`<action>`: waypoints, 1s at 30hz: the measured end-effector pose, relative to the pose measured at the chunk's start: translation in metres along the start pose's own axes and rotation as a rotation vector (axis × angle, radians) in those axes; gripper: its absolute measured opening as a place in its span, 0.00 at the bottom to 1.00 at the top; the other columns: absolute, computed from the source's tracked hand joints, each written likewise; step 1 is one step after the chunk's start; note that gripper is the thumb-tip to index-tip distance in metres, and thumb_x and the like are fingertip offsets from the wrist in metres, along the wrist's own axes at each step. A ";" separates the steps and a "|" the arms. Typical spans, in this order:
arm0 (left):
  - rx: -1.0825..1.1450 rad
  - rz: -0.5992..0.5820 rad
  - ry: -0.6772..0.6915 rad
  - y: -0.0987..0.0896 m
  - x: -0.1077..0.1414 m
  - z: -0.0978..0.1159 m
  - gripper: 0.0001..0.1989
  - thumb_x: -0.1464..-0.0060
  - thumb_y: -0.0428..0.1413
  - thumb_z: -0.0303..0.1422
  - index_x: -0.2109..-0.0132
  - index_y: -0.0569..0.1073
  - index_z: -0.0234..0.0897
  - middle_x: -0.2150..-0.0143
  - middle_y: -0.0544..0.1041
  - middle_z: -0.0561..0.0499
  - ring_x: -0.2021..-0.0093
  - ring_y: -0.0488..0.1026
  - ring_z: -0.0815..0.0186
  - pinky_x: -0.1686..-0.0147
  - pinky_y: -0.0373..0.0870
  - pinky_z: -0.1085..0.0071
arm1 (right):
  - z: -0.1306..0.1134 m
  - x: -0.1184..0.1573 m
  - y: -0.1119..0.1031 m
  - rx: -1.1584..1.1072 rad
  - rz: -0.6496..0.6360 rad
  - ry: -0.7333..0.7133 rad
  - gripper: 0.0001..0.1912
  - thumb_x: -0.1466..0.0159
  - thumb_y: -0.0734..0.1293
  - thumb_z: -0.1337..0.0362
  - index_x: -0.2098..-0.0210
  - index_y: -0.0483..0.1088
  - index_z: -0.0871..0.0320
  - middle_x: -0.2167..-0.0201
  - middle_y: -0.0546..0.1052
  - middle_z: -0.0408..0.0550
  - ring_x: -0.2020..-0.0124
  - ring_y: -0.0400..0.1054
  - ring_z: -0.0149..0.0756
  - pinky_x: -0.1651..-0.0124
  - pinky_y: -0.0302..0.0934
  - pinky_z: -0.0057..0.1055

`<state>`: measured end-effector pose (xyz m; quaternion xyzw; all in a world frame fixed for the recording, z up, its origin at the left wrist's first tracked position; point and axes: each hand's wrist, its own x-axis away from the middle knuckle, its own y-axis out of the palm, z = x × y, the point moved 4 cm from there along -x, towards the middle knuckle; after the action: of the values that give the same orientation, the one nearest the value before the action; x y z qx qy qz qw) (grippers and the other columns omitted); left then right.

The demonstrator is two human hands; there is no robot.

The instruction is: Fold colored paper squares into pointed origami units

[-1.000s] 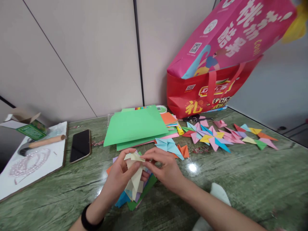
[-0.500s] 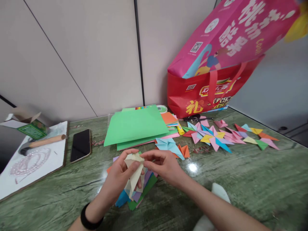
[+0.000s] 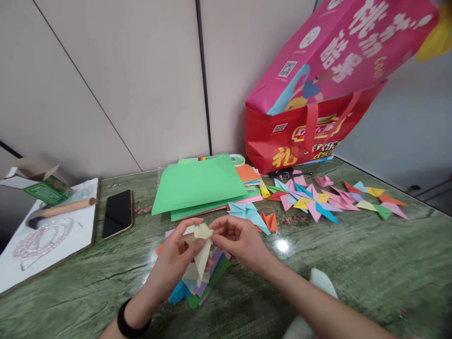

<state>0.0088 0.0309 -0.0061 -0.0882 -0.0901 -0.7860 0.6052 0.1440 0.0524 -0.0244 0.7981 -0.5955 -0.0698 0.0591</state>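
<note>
A cream folded paper piece (image 3: 202, 256) is held up between both hands, its long point hanging downward. My left hand (image 3: 178, 252) grips it from the left, thumb pressed on its front. From the right, my right hand (image 3: 238, 238) pinches its upper edge between thumb and fingers. Beneath the hands lies a loose pile of coloured paper (image 3: 212, 287) in green, purple, blue and other colours, partly hidden by the left hand. Just beyond the right hand sit a light blue folded paper (image 3: 249, 214) and a small orange folded piece (image 3: 270, 221).
Behind the hands are stacked green sheets (image 3: 201, 183) and a yellow glue stick (image 3: 264, 189). Several folded paper stars (image 3: 312, 202) lie to the right, below a red bag (image 3: 275, 146) and a pink bag (image 3: 318, 61). At left are a phone (image 3: 118, 214) and a white board (image 3: 70, 249).
The cream paper has turned slightly in my hands; its point now hangs more steeply and its top edge looks more opened out. Both hands stay nearly in place.
</note>
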 end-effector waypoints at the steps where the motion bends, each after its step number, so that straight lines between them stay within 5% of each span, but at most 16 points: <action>1: -0.001 0.018 0.015 -0.001 0.000 0.001 0.22 0.50 0.56 0.37 0.50 0.60 0.39 0.74 0.77 0.52 0.78 0.75 0.63 0.78 0.71 0.71 | 0.000 0.000 0.000 0.012 0.005 -0.008 0.07 0.49 0.68 0.68 0.69 0.69 0.60 0.77 0.73 0.42 0.77 0.67 0.27 0.75 0.60 0.23; 5: 0.017 0.034 0.069 -0.002 0.000 0.003 0.21 0.51 0.57 0.35 0.50 0.62 0.41 0.68 0.77 0.52 0.76 0.76 0.64 0.77 0.71 0.71 | -0.003 0.003 0.000 0.100 0.011 -0.067 0.05 0.48 0.66 0.70 0.70 0.70 0.60 0.75 0.73 0.43 0.74 0.68 0.29 0.72 0.61 0.24; 11: -0.006 0.011 0.035 -0.002 -0.002 0.001 0.22 0.49 0.56 0.35 0.48 0.61 0.37 0.77 0.77 0.52 0.77 0.76 0.61 0.75 0.72 0.68 | -0.011 0.004 0.000 0.161 0.039 -0.134 0.08 0.47 0.66 0.70 0.67 0.73 0.60 0.74 0.76 0.45 0.72 0.69 0.31 0.70 0.63 0.26; 21: -0.033 0.066 0.093 -0.007 -0.004 -0.001 0.22 0.50 0.56 0.33 0.48 0.62 0.38 0.69 0.78 0.50 0.75 0.75 0.65 0.75 0.68 0.72 | -0.007 0.003 0.003 -0.132 0.012 0.014 0.09 0.51 0.69 0.69 0.68 0.73 0.61 0.77 0.74 0.41 0.77 0.67 0.27 0.72 0.65 0.26; 30: -0.073 0.053 0.112 0.000 -0.002 0.003 0.19 0.52 0.57 0.31 0.52 0.64 0.38 0.69 0.78 0.51 0.75 0.73 0.66 0.76 0.69 0.74 | -0.013 0.008 0.001 0.134 0.155 -0.058 0.08 0.48 0.65 0.70 0.67 0.71 0.59 0.78 0.72 0.42 0.77 0.66 0.28 0.73 0.61 0.25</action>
<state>0.0093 0.0334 -0.0038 -0.0684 -0.0247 -0.7761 0.6263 0.1478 0.0443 -0.0120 0.7494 -0.6604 -0.0484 -0.0064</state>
